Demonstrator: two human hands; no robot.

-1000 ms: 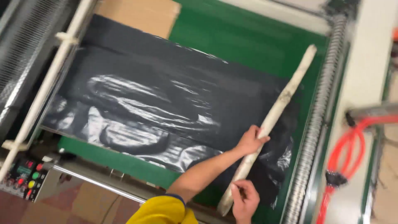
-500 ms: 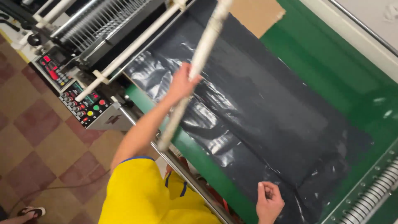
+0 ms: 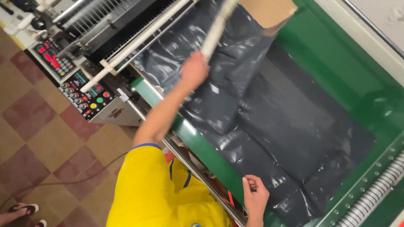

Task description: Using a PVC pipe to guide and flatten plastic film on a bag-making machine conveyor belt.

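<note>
The left hand gripped a pale stick that ran up and rightward from the fist, over the dark plastic sheet. The right hand pinched the sheet's near edge.

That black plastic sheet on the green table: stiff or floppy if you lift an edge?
Probably floppy: the black plastic sheet wrinkles and folds over itself near the left hand. Likely light and thin. Its glossy surface suggests it slides easily on the green table.
</note>
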